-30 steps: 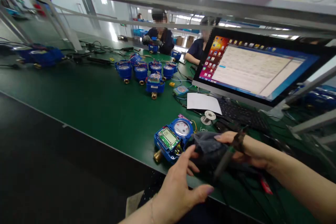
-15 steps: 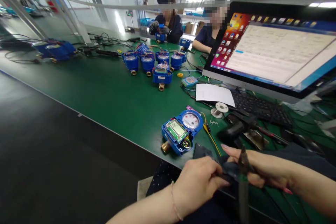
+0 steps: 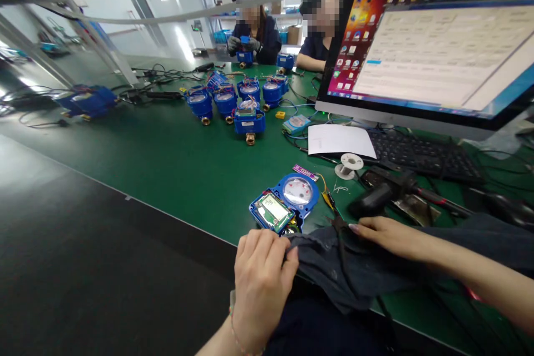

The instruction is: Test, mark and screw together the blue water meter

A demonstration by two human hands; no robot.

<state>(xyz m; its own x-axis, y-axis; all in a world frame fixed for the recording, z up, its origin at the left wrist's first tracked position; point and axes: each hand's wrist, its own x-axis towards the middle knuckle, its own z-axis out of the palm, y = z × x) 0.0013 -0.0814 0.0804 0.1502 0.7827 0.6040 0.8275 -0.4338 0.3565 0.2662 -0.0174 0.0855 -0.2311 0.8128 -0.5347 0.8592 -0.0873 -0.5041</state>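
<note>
My left hand is closed on the left end of a dark cloth at the table's front edge. My right hand lies on the same cloth farther right, its visible fingers stretched to the left. Its fingertips are beside a pair of pliers, which rests across the cloth with its jaws toward the back. Just behind my left hand is an opened blue water meter with a round dial and a lit display on a circuit board. My hand and the cloth hide its near side.
Several blue meters stand farther back. At right are a monitor, a keyboard, a white paper, a wire spool and a black tool. Two people sit across the green table.
My left hand has moved left and up with the cloth, which is now stretched out between my hands. The pliers, upright before, now lie on the cloth. The view has shifted.
</note>
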